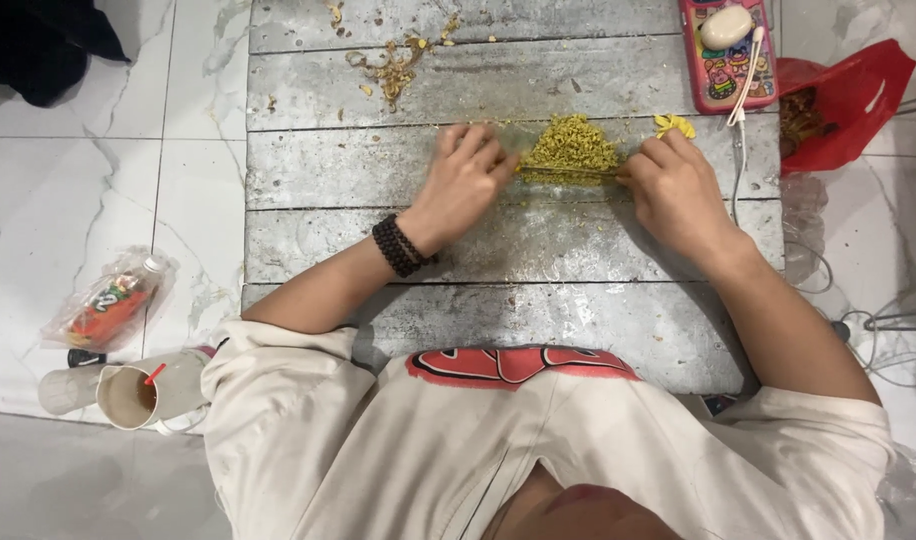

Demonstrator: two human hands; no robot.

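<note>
the phone (726, 55) runs off the top edge, and the fingertips of both hands are hidden behind the yellow-green heap (570, 148).

Grey plank board (378, 250) with yellow-green heap (571, 146) (phone (728, 55) too)

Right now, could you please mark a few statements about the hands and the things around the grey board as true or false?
1. Both hands pinch the ends of a strip under a yellow-green flower pile. True.
2. The left hand wears a dark bead bracelet at the wrist. True.
3. The phone lies at the board's near left corner. False: it lies at the far right corner, with a white cable.
4. The right hand holds the red plastic bag. False: the bag lies apart, off the board's right edge.
5. A cup with a red straw stands on the floor to the left. True.
</note>
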